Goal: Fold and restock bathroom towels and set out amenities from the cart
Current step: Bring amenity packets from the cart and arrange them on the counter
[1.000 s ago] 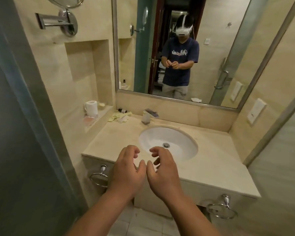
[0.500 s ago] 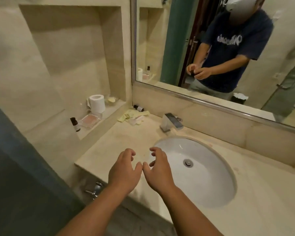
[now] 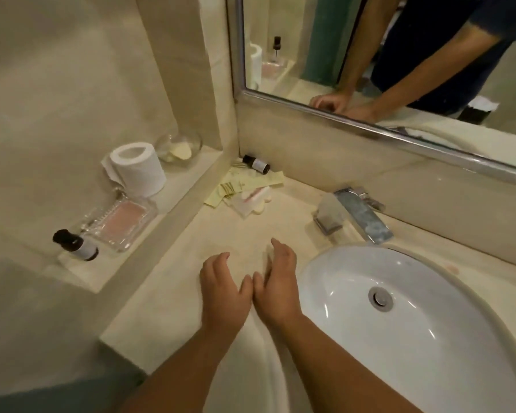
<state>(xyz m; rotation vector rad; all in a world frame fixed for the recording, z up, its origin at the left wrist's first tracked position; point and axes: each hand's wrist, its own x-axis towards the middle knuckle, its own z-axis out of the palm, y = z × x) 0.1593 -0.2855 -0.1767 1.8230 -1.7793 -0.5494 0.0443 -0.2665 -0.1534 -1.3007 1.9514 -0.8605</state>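
left hand (image 3: 221, 289): hovering over worktop's front-left part, fingers spread, gripping nothing
right hand (image 3: 276, 281): thumb touching left thumb, released, empty
amenity packets (image 3: 245, 187): lying at worktop's back-left corner, well beyond both hands
small bottle (image 3: 256, 163): lying on its side behind packets
sink (image 3: 429, 338): sitting right of hands

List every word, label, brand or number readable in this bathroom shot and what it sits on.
None can be read.
Bottle lying in the counter corner: pale label, print too small.
Bottle on the ledge: pale label, blurred.
Yellow packets on the counter: green markings, no legible words.
Dark shirt in the mirror: no print in view.
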